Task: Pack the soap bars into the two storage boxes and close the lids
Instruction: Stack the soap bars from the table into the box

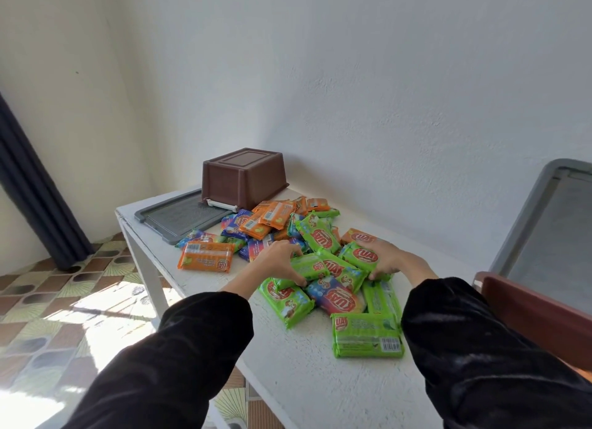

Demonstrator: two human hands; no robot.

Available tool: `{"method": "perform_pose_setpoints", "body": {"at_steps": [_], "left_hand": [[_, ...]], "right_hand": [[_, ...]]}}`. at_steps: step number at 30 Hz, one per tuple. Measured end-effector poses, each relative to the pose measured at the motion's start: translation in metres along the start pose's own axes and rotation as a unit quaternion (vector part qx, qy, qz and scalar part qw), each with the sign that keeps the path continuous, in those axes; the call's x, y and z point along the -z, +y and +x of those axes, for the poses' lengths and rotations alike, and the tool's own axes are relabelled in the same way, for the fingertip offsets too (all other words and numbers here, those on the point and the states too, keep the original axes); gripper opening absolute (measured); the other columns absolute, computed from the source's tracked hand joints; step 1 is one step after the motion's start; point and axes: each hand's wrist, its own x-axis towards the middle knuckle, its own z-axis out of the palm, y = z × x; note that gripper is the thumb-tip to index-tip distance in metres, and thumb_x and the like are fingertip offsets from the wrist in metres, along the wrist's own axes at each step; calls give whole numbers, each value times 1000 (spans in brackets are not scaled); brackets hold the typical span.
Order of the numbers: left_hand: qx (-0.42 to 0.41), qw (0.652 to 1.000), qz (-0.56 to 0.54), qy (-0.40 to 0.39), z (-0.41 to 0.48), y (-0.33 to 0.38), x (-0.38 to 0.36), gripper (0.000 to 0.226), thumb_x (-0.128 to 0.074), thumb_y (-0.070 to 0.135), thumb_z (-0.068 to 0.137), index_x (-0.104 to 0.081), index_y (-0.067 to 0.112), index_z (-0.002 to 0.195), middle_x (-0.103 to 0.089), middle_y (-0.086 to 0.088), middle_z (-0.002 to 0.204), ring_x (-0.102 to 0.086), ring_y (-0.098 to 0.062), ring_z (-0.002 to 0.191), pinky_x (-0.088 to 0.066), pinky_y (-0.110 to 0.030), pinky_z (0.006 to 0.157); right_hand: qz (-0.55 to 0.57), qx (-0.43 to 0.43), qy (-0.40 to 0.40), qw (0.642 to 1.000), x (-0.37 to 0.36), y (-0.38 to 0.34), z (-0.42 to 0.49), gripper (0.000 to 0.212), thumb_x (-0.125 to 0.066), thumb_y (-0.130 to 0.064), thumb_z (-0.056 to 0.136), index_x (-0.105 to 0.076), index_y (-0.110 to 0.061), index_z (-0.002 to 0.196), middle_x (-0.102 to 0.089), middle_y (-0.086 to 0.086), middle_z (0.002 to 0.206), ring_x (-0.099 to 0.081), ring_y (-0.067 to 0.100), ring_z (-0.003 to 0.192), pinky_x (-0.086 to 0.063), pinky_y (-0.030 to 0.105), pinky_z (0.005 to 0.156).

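Black-sleeved left hand [279,263]: green wrapped soap bar [310,266] is pinched by fingers [292,252].
Right hand [389,258]: another green bar [359,255] is clasped.

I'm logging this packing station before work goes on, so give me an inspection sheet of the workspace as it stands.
Surface: white table, rough painted top.
Job's things: soap bars heaped loose on the table, green, orange and blue; brown box upside down at the far end, its grey lid lying open flat; second box at the right edge of view, its raised lid upright.
Clutter: nothing seen.
Hands: left hand grips a green bar in the heap; right hand grips another green bar beside it.
Cables: nothing seen.
Surroundings: white wall, dark curtain, tiled floor.
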Motion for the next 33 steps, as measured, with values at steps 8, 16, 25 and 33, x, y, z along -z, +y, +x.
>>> {"method": "perform_pose_setpoints", "body": {"at_steps": [8, 16, 25, 33], "left_hand": [[-23, 999, -35, 13, -4, 13, 15, 73, -81, 40, 65, -52, 11, 125, -57, -5, 123, -54, -21, 112, -46, -36, 96], [-163, 985, -29, 43, 5, 97, 69, 66, -83, 32, 65, -55, 12, 122, -60, -3, 120, -56, -18, 106, -42, -24, 88], [-362, 932, 26, 22, -4, 250, 46, 62, -82, 33, 65, -59, 15, 119, -62, -2, 118, -55, -18, 104, -39, -26, 86], [-455, 882, 86, -87, -26, 339, -21, 76, -81, 33, 67, -49, 12, 132, -54, -5, 132, -49, -20, 121, -38, -30, 100]], "right_hand": [[40, -34, 103, 993, 16, -7, -9, 96, -85, -10, 58, -39, -17, 141, -50, 12, 135, -49, 27, 121, -44, 29, 90], [-1, -59, 182, 981, 102, 8, -99, 92, -83, -12, 62, -37, -17, 141, -47, 13, 135, -46, 29, 122, -41, 28, 88], [-23, -214, 173, 961, 99, 93, -271, 93, -83, -10, 61, -37, -17, 141, -48, 10, 137, -47, 29, 121, -42, 32, 92], [17, -279, 92, 956, 39, 147, -349, 88, -81, -4, 61, -41, -21, 138, -51, 7, 131, -47, 24, 118, -43, 30, 91]]}}
